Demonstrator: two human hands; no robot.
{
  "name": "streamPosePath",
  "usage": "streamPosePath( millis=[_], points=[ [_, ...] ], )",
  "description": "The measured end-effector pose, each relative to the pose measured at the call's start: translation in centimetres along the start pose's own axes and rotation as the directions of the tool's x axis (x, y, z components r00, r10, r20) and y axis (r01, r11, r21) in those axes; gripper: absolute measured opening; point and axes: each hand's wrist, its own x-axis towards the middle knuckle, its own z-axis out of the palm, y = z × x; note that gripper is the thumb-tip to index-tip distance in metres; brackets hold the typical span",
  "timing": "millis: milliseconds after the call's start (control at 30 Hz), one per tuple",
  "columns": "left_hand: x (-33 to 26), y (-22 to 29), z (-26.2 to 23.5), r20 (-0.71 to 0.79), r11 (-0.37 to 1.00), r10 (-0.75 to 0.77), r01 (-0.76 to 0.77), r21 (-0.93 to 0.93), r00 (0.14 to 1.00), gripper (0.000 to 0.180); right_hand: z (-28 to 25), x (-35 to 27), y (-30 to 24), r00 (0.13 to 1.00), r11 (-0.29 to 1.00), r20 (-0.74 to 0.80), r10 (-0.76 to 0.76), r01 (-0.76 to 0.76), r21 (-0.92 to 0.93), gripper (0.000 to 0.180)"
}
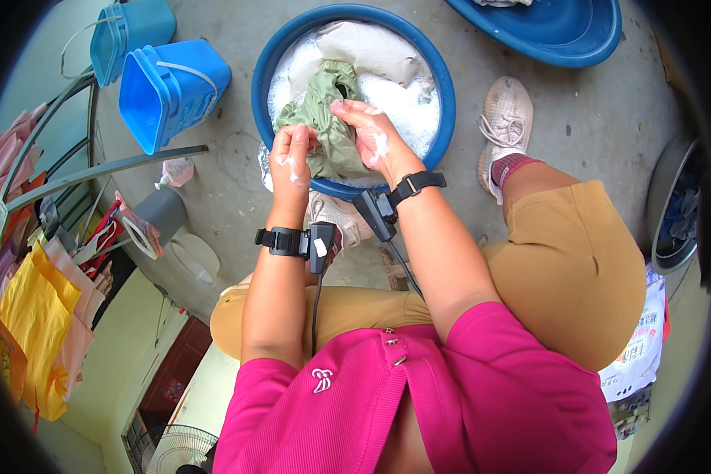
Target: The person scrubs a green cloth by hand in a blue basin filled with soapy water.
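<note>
A wet green garment (336, 146) is bunched between my two hands over the near part of a round blue basin (444, 118). Both hands carry white suds. My left hand (292, 154) pinches the garment's left side, thumb up. My right hand (369, 134) grips its upper right side, with the thumb on top of the cloth. Foamy water (407, 110) fills the basin, and a pale, whitish cloth (363, 51) lies soaking in it at the far side. The underside of the green garment is hidden.
Two blue buckets, one lying tilted (174, 91) and one behind it (138, 35), are at the far left. Another blue basin (561, 35) sits far right. A grey tub (679, 205) with dark cloth stands at the right edge. Hanging bags (39, 316) crowd the left.
</note>
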Motion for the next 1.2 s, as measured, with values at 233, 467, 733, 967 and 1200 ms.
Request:
streamPosePath(
  millis=[233, 467, 733, 967, 1200],
  points=[
    [0.8, -0.6, -0.1, 0.007, 0.949, -0.192, 0.187, -0.252, 0.981, 0.009, 0.0, 0.0, 0.7, 1.000, 0.992, -0.015, 0.016, -0.018, -0.129, 0.023],
    [1.3, -1.9, -0.9, -0.092, 0.889, -0.178, 0.121, -0.441, 0.980, 0.010, 0.6, 0.1, 1.1, 0.984, 0.944, -0.067, -0.166, 0.139, -0.299, 0.023],
    [1.4, -1.3, -1.1, -0.136, 0.772, -0.191, 0.063, -0.632, 0.972, 0.010, 0.5, 0.3, 0.0, 0.966, 0.917, -0.134, -0.221, 0.159, -0.365, 0.026],
    [1.5, -1.4, -0.6, -0.094, 0.743, -0.128, 0.033, -0.668, 0.987, 0.009, -0.3, 1.3, 0.6, 0.931, 0.934, -0.178, -0.320, 0.278, -0.225, 0.025],
    [-0.7, -0.8, 3.1, 0.176, 0.817, 0.224, -0.283, 0.503, 0.959, 0.019, 0.7, 0.7, 1.1, 0.919, 0.966, -0.376, -0.115, 0.015, -0.257, 0.034]
  ],
)
